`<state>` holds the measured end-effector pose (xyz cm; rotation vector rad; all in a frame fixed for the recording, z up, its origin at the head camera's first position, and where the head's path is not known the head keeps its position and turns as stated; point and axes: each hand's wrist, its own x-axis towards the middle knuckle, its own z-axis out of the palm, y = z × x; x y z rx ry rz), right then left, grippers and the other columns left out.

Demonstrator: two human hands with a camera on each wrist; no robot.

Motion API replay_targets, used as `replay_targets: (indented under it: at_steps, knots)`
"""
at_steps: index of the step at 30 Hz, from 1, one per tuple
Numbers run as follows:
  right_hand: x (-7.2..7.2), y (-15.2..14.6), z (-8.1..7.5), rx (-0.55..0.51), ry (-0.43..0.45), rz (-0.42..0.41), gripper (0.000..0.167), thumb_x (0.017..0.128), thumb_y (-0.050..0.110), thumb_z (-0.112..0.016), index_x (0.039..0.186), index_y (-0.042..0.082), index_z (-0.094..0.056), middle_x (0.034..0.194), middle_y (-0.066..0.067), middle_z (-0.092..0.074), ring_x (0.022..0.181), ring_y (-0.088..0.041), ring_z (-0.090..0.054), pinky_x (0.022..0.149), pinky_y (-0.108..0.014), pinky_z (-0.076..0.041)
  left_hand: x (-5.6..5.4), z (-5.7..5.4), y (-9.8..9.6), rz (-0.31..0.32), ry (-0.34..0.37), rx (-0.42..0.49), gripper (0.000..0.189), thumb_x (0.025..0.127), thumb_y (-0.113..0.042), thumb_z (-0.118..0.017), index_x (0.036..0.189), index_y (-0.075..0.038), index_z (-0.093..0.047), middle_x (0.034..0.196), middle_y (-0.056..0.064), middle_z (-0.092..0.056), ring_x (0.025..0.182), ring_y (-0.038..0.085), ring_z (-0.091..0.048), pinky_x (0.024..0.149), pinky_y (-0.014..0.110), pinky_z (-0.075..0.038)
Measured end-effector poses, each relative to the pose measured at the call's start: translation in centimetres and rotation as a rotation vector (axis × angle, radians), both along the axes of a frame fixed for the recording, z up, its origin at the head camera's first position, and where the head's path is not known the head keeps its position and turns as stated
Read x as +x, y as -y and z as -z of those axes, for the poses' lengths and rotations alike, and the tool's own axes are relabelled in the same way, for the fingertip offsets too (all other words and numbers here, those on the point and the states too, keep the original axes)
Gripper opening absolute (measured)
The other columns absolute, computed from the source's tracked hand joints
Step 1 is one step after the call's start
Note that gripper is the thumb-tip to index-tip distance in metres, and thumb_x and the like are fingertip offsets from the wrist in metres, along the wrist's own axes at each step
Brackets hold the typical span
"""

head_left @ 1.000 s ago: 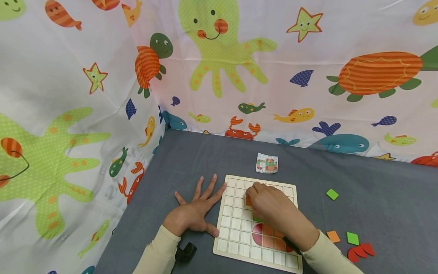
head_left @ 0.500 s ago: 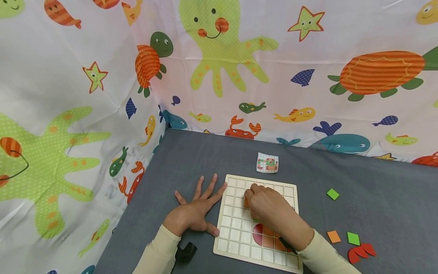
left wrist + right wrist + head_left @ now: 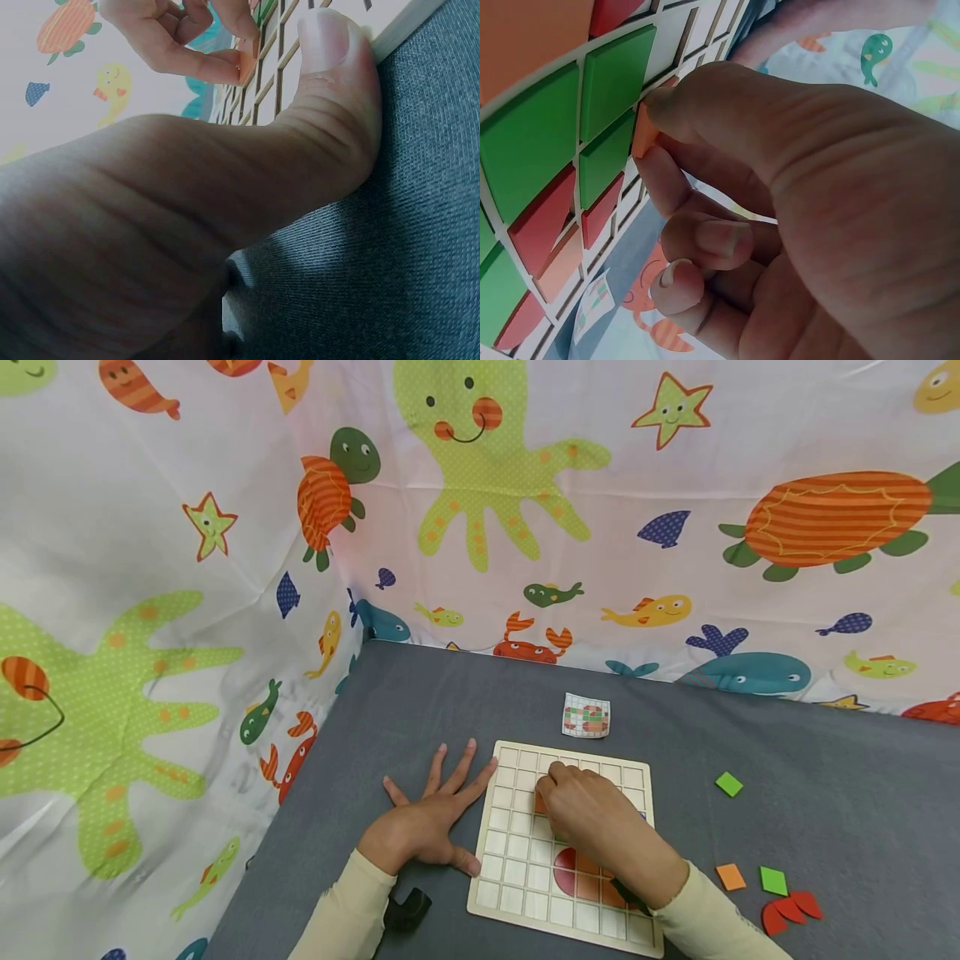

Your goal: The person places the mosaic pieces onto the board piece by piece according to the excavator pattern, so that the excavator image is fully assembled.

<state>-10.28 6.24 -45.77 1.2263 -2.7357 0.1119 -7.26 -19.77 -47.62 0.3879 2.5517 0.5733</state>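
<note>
A square wooden grid board (image 3: 517,824) lies on the grey cloth with tiles set in some of its cells. My right hand (image 3: 592,806) reaches over its upper part, thumb and index finger pinching a small orange tile (image 3: 645,129) at a cell. In the right wrist view, green tiles (image 3: 532,142) and red pieces (image 3: 544,217) sit beside it in the grid. Nearer me are a pink-red rounded piece (image 3: 565,872) and orange squares (image 3: 588,887), partly covered by the right forearm. My left hand (image 3: 427,828) lies spread on the cloth, its thumb and index fingertips at the board's left edge.
Behind the board lies a small printed pattern card (image 3: 587,716). To the right are a green tile (image 3: 729,784), an orange tile (image 3: 731,877), another green tile (image 3: 773,882) and several red curved pieces (image 3: 789,911). Curtains (image 3: 480,585) with sea animals enclose the surface.
My right hand has shifted slightly left over the board, still pinching the orange tile, and has held nearly still in the last half second. The left hand stays in place.
</note>
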Motion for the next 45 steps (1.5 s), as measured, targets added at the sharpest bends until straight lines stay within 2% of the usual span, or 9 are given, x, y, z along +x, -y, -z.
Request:
replay_targets:
  at_steps: [5, 12, 19, 24, 27, 30, 34, 39, 45]
  knots:
    - [0.0, 0.0, -0.1, 0.01, 0.002, -0.006, 0.008, 0.087, 0.0, -0.078, 0.088, 0.005, -0.072, 0.079, -0.005, -0.056, 0.067, -0.019, -0.06, 0.061, -0.033, -0.055, -0.2, -0.3, -0.1, -0.005, 0.029, -0.015, 0.139, 0.068, -0.052, -0.096, 0.17, -0.044, -0.003, 0.177, -0.007, 0.02, 0.16, 0.038, 0.025, 0.091, 0.094, 0.021]
    - [0.1, 0.0, -0.1, 0.028, 0.001, -0.014, 0.008, 0.088, -0.001, -0.079, 0.088, 0.005, -0.072, 0.078, -0.004, -0.055, 0.064, -0.018, -0.058, 0.06, -0.033, -0.054, -0.3, 1.4, 0.2, -0.009, 0.016, 0.005, 0.143, 0.065, -0.055, -0.097, 0.166, -0.053, 0.004, 0.173, -0.014, 0.027, 0.158, 0.033, 0.031, 0.085, 0.089, 0.031]
    - [0.1, -0.1, -0.3, 0.035, 0.011, -0.018, 0.009, 0.088, 0.0, -0.08, 0.087, 0.006, -0.072, 0.078, -0.003, -0.054, 0.064, -0.018, -0.057, 0.059, -0.033, -0.053, -0.2, 1.0, 0.2, 0.002, -0.005, -0.007, 0.143, 0.063, -0.059, -0.096, 0.167, -0.052, 0.003, 0.174, -0.013, 0.025, 0.159, 0.035, 0.029, 0.085, 0.094, 0.025]
    - [-0.1, -0.6, -0.6, 0.003, 0.043, -0.008, 0.009, 0.088, 0.008, -0.083, 0.094, 0.007, -0.076, 0.081, -0.002, -0.058, 0.067, -0.018, -0.06, 0.06, -0.033, -0.055, -0.3, 1.6, 0.3, 0.006, -0.012, 0.006, 0.144, 0.062, -0.063, -0.094, 0.166, -0.052, 0.006, 0.173, -0.013, 0.027, 0.158, 0.035, 0.03, 0.082, 0.092, 0.029]
    - [-0.3, -1.2, -0.9, -0.032, 0.076, 0.027, 0.015, 0.089, 0.016, -0.085, 0.1, 0.009, -0.078, 0.084, -0.001, -0.062, 0.07, -0.016, -0.062, 0.062, -0.033, -0.057, -0.3, 1.8, 0.4, 0.013, -0.018, 0.01, 0.145, 0.062, -0.062, -0.094, 0.166, -0.053, 0.005, 0.174, -0.013, 0.027, 0.158, 0.035, 0.031, 0.08, 0.092, 0.029]
    - [-0.6, -2.0, -1.2, -0.052, 0.092, 0.058, 0.018, 0.09, 0.02, -0.086, 0.103, 0.01, -0.078, 0.085, 0.0, -0.063, 0.071, -0.015, -0.062, 0.062, -0.033, -0.056, -0.2, 1.0, 0.2, 0.006, -0.01, 0.0, 0.144, 0.063, -0.059, -0.096, 0.167, -0.052, 0.003, 0.174, -0.012, 0.025, 0.159, 0.035, 0.029, 0.085, 0.094, 0.025]
    - [-0.8, -3.8, -1.5, -0.055, 0.117, 0.107, 0.018, 0.09, 0.021, -0.085, 0.103, 0.012, -0.077, 0.086, 0.002, -0.062, 0.07, -0.013, -0.058, 0.06, -0.032, -0.054, -0.3, 1.0, 0.0, -0.009, 0.01, -0.006, 0.144, 0.064, -0.057, -0.096, 0.167, -0.051, 0.003, 0.174, -0.012, 0.025, 0.159, 0.034, 0.029, 0.086, 0.092, 0.028]
    - [-1.0, -6.3, -1.8, -0.067, 0.11, 0.178, 0.025, 0.09, 0.023, -0.087, 0.108, 0.009, -0.077, 0.094, -0.003, -0.069, 0.071, -0.015, -0.063, 0.059, -0.036, -0.058, -0.4, 2.3, 0.2, 0.0, -0.022, -0.001, 0.146, 0.061, -0.061, -0.095, 0.166, -0.053, 0.006, 0.174, -0.014, 0.026, 0.158, 0.034, 0.031, 0.082, 0.09, 0.031]
    - [-1.3, -9.5, -2.2, -0.069, 0.115, 0.288, 0.036, 0.088, 0.024, -0.088, 0.115, 0.004, -0.075, 0.101, -0.012, -0.071, 0.073, -0.021, -0.067, 0.059, -0.041, -0.06, -0.5, 2.6, 0.2, -0.007, -0.023, -0.013, 0.146, 0.062, -0.059, -0.097, 0.164, -0.056, 0.008, 0.173, -0.015, 0.027, 0.158, 0.033, 0.031, 0.084, 0.091, 0.03]
